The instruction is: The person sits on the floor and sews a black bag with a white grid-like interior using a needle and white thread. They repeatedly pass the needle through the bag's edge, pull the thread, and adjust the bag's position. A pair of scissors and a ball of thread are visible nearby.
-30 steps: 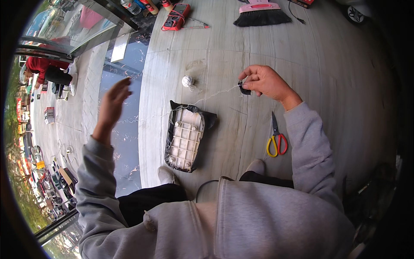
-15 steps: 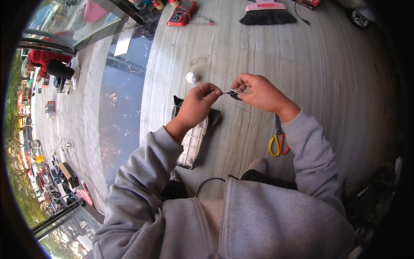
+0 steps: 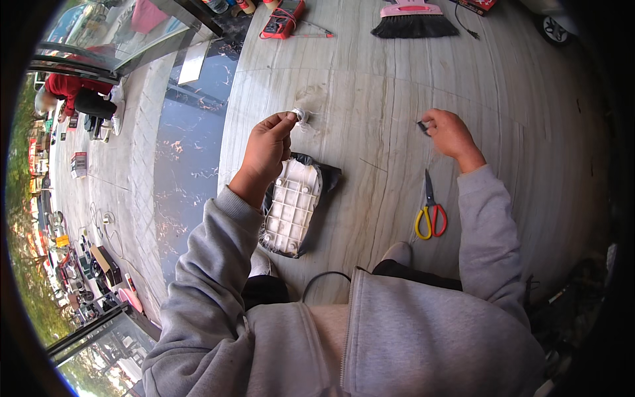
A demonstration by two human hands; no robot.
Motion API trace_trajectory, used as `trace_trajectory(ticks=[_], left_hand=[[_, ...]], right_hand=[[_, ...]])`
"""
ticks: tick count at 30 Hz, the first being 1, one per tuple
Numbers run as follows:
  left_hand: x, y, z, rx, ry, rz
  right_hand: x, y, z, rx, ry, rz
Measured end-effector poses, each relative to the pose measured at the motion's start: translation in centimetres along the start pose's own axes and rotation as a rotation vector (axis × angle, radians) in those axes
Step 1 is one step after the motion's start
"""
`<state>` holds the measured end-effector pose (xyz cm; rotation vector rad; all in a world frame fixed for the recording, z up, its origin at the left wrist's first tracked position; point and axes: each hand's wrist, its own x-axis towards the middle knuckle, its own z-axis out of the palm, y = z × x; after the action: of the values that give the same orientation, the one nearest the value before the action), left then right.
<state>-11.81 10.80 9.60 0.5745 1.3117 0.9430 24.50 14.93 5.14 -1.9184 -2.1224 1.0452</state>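
Observation:
My left hand (image 3: 264,149) is raised in a pinch beside a ball of white string (image 3: 302,119), its fingertips partly covering the ball. Whatever lies between those fingertips is too small to make out. Well to the right, my right hand (image 3: 453,135) has its fingers closed on a small black piece (image 3: 422,127). Below my left hand, a white ribbed plastic panel (image 3: 290,206) lies on the floor, grid side up, with black covering (image 3: 322,182) around its edge. Scissors (image 3: 431,213) with one yellow and one red handle lie below my right hand, blades pointing away.
At the far edge are a red multimeter (image 3: 283,21) with its probe, and a pink brush (image 3: 414,20) with black bristles. A wheel (image 3: 554,30) stands far right. Off left, beyond a dark floor strip (image 3: 188,165), a person in red (image 3: 73,92) bends over. Glass doors stand left.
My hands were close together over the black piece and have moved apart, left hand leftward, right hand rightward with the black piece. The panel and scissors are now less covered.

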Motion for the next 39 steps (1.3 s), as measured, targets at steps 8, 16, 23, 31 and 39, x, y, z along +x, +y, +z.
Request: trace_trajectory(ticks=[8,16,23,31,39], left_hand=[[-1.5,-0.2,3.0,0.128,-0.238,0.007],[-3.3,0.0,4.4,0.211,-0.333,-0.002],[-3.2,-0.1,4.4,0.183,-0.348,0.022],[-2.8,-0.6,4.3,0.253,-0.327,0.023],[-2.2,-1.7,3.9,0.334,-0.282,0.180]], right_hand=[[-2.0,-8.9,1.8,0.705,-0.027,-0.417],[-2.6,-13.1,1.6,0.793,-0.290,-0.344],[-2.3,-11.4,2.2,0.637,-0.036,-0.400],[-2.9,-12.0,2.6,0.884,-0.293,-0.391],[-2.0,-11.5,2.7,0.702,-0.123,-0.322]])
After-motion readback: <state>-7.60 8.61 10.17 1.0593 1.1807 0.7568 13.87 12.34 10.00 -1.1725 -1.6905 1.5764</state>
